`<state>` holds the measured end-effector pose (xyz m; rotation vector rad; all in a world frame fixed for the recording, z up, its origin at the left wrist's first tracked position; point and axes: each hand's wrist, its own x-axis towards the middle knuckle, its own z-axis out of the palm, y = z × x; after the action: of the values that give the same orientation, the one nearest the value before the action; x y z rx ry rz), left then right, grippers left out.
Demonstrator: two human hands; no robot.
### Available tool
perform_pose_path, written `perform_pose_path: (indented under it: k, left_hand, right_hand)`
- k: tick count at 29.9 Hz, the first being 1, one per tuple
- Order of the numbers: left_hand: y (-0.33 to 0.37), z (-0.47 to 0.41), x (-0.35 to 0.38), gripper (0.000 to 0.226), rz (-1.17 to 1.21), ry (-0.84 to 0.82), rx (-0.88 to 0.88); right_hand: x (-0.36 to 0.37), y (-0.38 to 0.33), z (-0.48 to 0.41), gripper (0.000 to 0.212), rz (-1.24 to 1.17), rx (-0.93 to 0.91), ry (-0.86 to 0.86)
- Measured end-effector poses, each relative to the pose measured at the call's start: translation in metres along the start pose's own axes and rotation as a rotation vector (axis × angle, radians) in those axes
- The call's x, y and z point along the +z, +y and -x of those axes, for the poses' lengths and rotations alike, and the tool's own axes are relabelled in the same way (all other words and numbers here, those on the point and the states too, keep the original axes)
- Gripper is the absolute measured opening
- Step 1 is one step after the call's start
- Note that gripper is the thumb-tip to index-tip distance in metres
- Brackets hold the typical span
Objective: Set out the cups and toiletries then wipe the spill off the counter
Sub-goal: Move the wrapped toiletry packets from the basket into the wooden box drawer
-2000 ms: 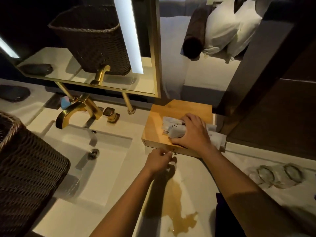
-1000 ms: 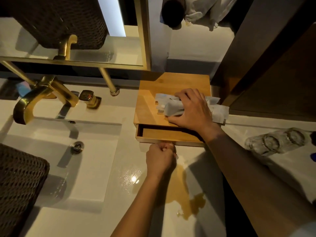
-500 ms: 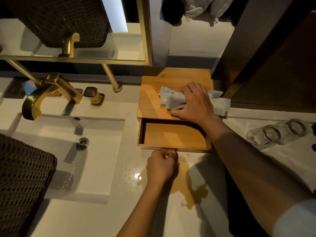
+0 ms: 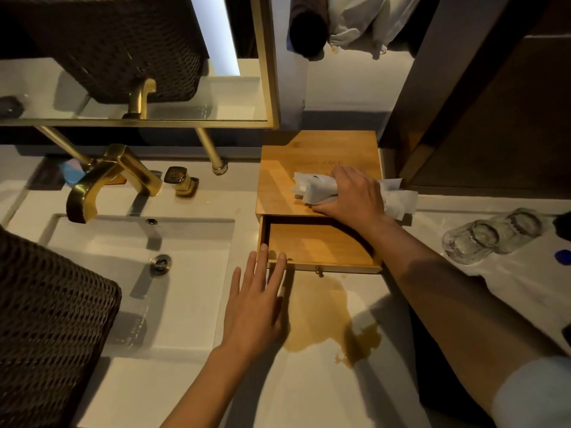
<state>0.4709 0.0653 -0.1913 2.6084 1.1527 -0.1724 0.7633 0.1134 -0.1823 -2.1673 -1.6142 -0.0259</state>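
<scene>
A wooden box (image 4: 278,180) stands on the white counter, its drawer (image 4: 309,245) pulled out and showing a bare bottom. My right hand (image 4: 355,196) rests on the box top, shut on a bundle of white toiletry packets (image 4: 312,188). My left hand (image 4: 256,301) is flat and open, fingers spread, with its fingertips at the drawer's front left corner. A brown spill (image 4: 321,313) spreads over the counter just in front of the drawer, right of my left hand. Two upturned clear glass cups (image 4: 469,242) sit on a white cloth at the right.
A white sink basin (image 4: 123,273) with a gold faucet (image 4: 102,177) lies to the left. A dark woven basket (image 4: 46,335) fills the near left. A gold-framed mirror (image 4: 265,88) hangs behind. A small blue item (image 4: 562,256) sits at the right edge.
My left hand pulled the drawer out by its knob, then let go and spread flat at the drawer's left corner. My right hand stayed on the packets.
</scene>
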Motion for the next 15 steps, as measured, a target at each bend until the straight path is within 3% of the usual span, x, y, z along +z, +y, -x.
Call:
perform_pose_path:
  k: [7,12,15]
  left_hand:
    - [0.003,0.003,0.001,0.086,0.068,0.041,0.002]
    - [0.002,0.005,0.004,0.082,0.103,0.048,0.007]
    - [0.000,0.005,0.004,0.084,0.095,0.038,0.019]
  right_hand:
    - [-0.003,-0.044,0.045,0.065,-0.033,-0.125,-0.161]
    - [0.011,-0.069,0.058,0.048,0.036,0.026,-0.370]
    - [0.011,-0.063,0.052,0.046,-0.075,0.064,-0.517]
